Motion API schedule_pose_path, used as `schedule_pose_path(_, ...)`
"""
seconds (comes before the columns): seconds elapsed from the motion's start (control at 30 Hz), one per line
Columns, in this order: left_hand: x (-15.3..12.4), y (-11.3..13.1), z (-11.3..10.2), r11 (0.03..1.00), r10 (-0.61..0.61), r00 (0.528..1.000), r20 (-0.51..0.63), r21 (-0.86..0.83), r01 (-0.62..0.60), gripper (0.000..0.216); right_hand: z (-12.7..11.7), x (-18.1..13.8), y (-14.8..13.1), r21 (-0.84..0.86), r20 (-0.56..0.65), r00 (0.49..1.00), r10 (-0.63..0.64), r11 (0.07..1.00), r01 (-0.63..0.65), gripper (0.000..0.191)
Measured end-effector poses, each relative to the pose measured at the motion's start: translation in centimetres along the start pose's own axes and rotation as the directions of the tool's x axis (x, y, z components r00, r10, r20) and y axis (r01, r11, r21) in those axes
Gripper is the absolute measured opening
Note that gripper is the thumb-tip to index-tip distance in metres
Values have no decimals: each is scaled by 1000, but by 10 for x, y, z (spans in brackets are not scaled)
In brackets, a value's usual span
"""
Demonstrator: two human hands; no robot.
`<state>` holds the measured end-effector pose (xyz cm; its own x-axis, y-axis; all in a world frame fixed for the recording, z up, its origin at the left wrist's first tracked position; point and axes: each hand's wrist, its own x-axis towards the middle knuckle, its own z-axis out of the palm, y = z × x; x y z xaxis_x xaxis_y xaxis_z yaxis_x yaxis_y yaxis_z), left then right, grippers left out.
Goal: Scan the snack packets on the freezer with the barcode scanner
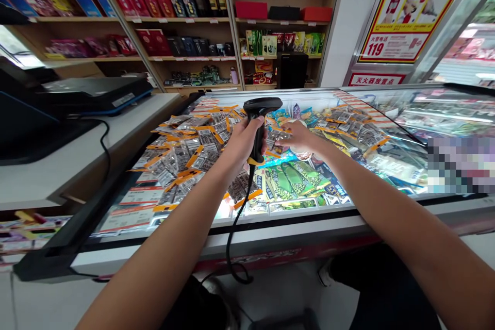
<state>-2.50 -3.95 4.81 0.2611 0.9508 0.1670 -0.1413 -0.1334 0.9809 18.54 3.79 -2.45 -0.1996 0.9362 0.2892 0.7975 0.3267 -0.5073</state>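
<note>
My left hand (243, 143) is wrapped round the grip of a black barcode scanner (261, 113), whose head points to the right above a chest freezer (270, 221) with a glass lid. The scanner's black cable (236, 227) hangs down in front of the freezer. My right hand (297, 136) reaches over the lid just right of the scanner, fingers curled down on the glass; whether it holds anything is hidden. Under the lid lie several silver-and-orange packets (185, 152) and green ice-cream wrappers (288, 180).
A white counter (50, 170) with a black till and printer (93, 94) stands at the left. Wooden shelves (185, 20) with boxed goods and bottles fill the back wall. A second freezer (436, 113) lies at the right, below a yellow poster (413, 5).
</note>
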Motion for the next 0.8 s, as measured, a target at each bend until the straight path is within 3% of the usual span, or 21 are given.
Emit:
schedule_pose_path(0.2,9,-14,-9,991,-14,995,98,136,0,22,-33,1,29,75,-127,988,83,994,-73,71)
schedule_pose_path(0.4,8,-20,-11,983,-24,982,187,182,-11,23,-40,-1,28,26,-133,990,50,999,-47,68)
schedule_pose_path(0.67,8,-18,-11,962,-50,979,198,271,-6,28,-37,-1,24,21,-153,988,-14,1000,17,66)
schedule_pose_path(0.8,8,-14,-11,968,-28,991,134,252,-7,24,-49,4,31,91,-217,976,-13,995,34,57)
